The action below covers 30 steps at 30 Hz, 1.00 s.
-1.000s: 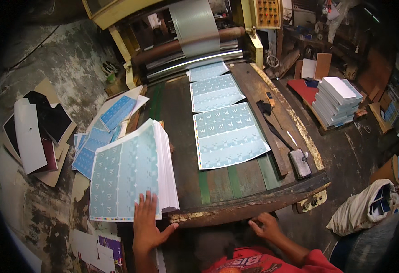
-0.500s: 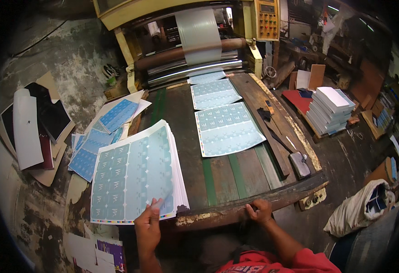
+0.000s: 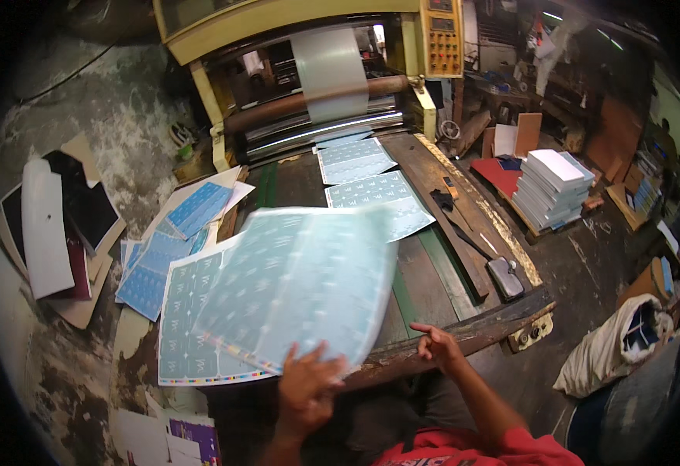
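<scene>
My left hand [image 3: 307,386], blurred by motion, grips the near edge of a pale blue-green printed sheet [image 3: 309,283]. That sheet is lifted and turned, its far right corner smeared by movement. Beneath and left of it lies a stack of matching sheets [image 3: 181,314] with a strip of colour patches along the near edge. My right hand [image 3: 439,351] is empty at the table's front edge, index finger stretched toward the left and the other fingers partly curled. Farther up the table, a printed sheet [image 3: 406,203] and another sheet [image 3: 352,161] overlap in a line toward the rollers.
A yellow-framed roller machine [image 3: 320,128] with clear film [image 3: 328,74] stands at the far end. A metal block [image 3: 505,278] and an orange-handled cutter [image 3: 450,186] lie on the right. Beyond are a paper pile [image 3: 553,186] and a white sack [image 3: 612,349]. Bluer sheets [image 3: 154,268] lie left.
My left hand has moved right, drawing the top sheet off the stack over the table. My right hand has lifted from the table edge, its index finger now extended. The view has shifted slightly.
</scene>
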Each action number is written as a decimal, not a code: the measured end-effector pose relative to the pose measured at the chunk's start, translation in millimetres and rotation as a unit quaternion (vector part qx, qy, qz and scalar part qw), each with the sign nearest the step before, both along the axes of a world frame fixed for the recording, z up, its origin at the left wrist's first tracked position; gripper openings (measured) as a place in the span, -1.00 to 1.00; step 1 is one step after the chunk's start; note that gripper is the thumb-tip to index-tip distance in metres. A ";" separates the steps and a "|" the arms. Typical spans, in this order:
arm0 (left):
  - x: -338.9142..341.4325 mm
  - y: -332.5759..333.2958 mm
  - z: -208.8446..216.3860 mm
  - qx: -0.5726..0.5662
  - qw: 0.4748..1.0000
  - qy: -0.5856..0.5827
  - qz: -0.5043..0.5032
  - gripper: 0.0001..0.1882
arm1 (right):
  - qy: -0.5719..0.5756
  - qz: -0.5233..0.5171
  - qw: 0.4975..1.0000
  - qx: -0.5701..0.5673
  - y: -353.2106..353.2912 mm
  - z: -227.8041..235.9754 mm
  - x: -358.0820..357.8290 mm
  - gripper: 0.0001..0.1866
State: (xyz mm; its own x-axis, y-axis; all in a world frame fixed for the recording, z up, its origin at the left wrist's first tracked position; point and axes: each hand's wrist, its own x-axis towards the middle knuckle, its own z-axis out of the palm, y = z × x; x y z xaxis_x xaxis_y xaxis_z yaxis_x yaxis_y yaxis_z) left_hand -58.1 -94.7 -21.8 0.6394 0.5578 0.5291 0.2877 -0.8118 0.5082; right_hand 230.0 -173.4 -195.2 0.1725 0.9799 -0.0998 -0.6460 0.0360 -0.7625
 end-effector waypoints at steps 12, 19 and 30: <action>-13.0 5.1 16.8 0.074 0.969 0.127 0.197 -0.32 | 0.085 0.024 0.966 -0.242 -5.7 -29.6 -19.4 -0.66; -27.0 18.6 -16.9 -0.048 0.965 -0.003 0.258 -0.74 | 0.178 0.051 0.954 -0.236 57.3 -68.0 0.5 -0.53; 1.4 11.5 -21.4 0.048 0.937 0.030 0.344 -0.78 | 0.151 -0.004 0.965 -0.212 193.7 -87.3 47.1 -0.45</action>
State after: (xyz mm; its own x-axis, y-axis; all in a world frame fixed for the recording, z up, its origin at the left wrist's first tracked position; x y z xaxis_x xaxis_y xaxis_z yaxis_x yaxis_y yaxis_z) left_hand -56.7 -83.2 -43.2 0.1747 0.8009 0.5727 0.7856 -0.4641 0.4093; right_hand 277.1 20.3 -282.5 0.0799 0.8385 -0.5391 -0.8423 -0.2324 -0.4864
